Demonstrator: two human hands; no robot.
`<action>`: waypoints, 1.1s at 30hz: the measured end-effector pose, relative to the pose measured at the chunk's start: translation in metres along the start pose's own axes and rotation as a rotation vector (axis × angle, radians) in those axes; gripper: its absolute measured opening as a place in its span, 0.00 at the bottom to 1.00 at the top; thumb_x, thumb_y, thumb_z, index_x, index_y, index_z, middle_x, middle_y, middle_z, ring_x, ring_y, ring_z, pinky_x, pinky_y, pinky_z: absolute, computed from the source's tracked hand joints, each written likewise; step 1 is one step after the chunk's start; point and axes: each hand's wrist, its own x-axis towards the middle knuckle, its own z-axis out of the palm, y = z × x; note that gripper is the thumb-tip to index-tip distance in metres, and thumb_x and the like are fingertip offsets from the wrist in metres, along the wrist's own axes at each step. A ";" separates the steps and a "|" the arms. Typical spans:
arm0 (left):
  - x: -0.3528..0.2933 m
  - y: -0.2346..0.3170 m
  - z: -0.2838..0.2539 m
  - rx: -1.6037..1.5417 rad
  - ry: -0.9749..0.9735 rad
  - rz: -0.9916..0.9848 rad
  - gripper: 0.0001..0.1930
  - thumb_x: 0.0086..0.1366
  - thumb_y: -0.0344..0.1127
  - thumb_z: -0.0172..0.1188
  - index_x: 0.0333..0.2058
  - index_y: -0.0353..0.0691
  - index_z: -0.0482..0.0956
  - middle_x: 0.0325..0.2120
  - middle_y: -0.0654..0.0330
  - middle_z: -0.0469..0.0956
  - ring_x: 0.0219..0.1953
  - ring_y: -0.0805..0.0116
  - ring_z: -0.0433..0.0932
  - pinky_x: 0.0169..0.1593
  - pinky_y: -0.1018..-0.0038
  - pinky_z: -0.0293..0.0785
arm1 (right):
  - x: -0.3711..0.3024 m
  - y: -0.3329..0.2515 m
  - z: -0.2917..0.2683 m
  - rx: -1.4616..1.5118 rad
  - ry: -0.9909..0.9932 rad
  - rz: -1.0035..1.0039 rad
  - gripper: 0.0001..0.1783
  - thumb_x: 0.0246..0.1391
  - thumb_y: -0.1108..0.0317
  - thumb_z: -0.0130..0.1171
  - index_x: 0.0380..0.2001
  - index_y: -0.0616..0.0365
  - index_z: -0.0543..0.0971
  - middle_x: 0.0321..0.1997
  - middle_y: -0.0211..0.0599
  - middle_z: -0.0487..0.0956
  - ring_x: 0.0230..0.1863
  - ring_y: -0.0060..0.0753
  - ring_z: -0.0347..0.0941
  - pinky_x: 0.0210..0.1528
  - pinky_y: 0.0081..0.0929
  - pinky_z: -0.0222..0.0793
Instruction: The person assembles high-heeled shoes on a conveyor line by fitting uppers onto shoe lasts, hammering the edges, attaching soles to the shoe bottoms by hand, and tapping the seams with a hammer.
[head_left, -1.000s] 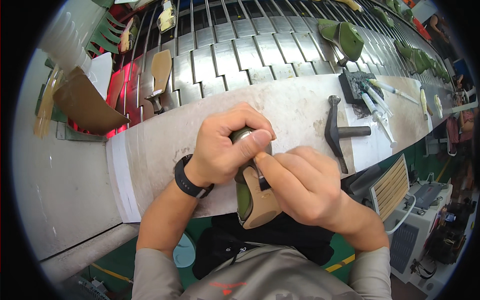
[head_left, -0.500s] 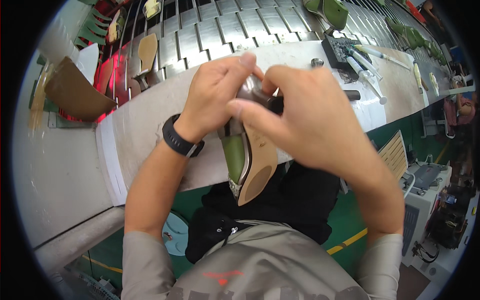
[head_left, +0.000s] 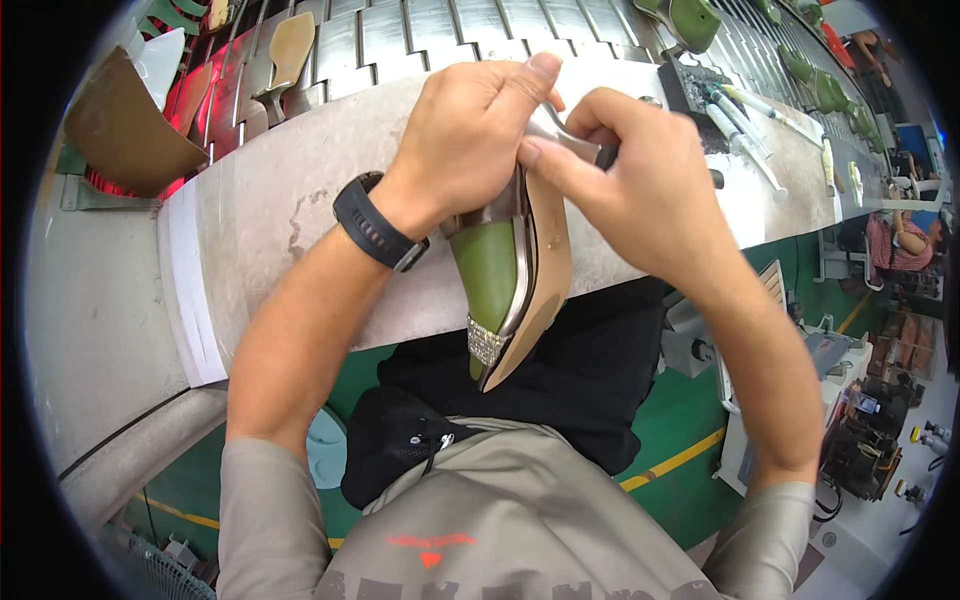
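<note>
A high-heeled shoe (head_left: 488,265) on a green last points toe-down at me, over the near edge of the worktable (head_left: 310,240). It has a metallic bronze edge, a glittering stone band near the toe and a tan sole facing right. Wrapped round its heel end is my left hand (head_left: 465,140), with a black watch on the wrist. The fingers of my right hand (head_left: 650,185) are bent about the grey metallic heel (head_left: 555,130), thumb against its base. Whether they hold anything besides the heel is hidden.
A slatted metal conveyor (head_left: 400,35) runs behind the table, carrying a tan sole piece (head_left: 292,45) and a green shoe (head_left: 690,25). Syringes (head_left: 740,130) lie by a dark block (head_left: 690,85) at right. A curved brown board (head_left: 125,130) stands left. Another person (head_left: 900,245) is far right.
Both hands and the shoe have shifted slightly up and right in view. The shoe has turned, showing more of its green side and stone band. My grip on it continues.
</note>
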 end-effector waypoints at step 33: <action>-0.006 0.010 -0.002 0.112 0.064 0.042 0.27 0.80 0.51 0.53 0.32 0.34 0.88 0.14 0.71 0.63 0.20 0.81 0.59 0.25 0.73 0.55 | -0.060 -0.009 0.046 1.154 -0.090 0.439 0.39 0.57 0.73 0.72 0.68 0.74 0.66 0.60 0.47 0.79 0.59 0.29 0.78 0.64 0.31 0.75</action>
